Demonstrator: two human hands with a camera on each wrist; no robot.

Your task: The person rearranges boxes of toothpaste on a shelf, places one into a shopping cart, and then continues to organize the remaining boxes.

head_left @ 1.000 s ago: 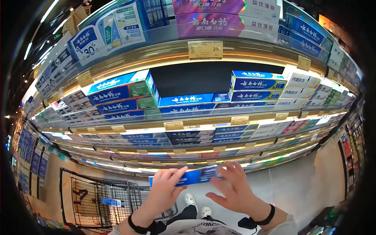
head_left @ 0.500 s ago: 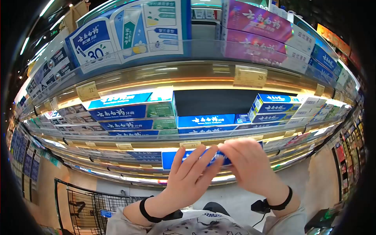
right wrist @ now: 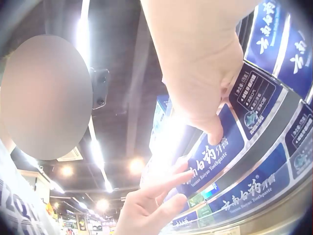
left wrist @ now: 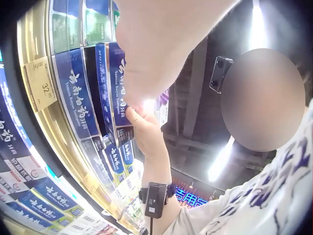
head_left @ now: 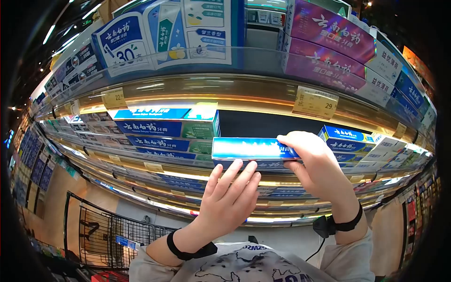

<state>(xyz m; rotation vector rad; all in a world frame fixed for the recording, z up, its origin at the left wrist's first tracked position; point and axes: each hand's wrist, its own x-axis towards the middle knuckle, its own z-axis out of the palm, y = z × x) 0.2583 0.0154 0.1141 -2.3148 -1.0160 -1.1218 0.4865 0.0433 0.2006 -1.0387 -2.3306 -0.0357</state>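
Blue toothpaste box [head_left: 246, 148] lies level, long axis left-right along the shelf [head_left: 188, 175] front (gap beside stacked boxes [head_left: 155, 128]). Right hand [head_left: 314, 164] clasps its right end; left hand [head_left: 230, 197], fingers straight, touches underneath.

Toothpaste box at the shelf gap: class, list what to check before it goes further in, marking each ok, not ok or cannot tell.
1. Right hand grips the toothpaste box at its right end: ok.
2. Left hand open, straight fingers under the box: ok.
3. Box level, lengthwise along the shelf: ok.
4. Dark gap between the left stack and right stack free of boxes: ok.
5. Room behind the gap: cannot tell.
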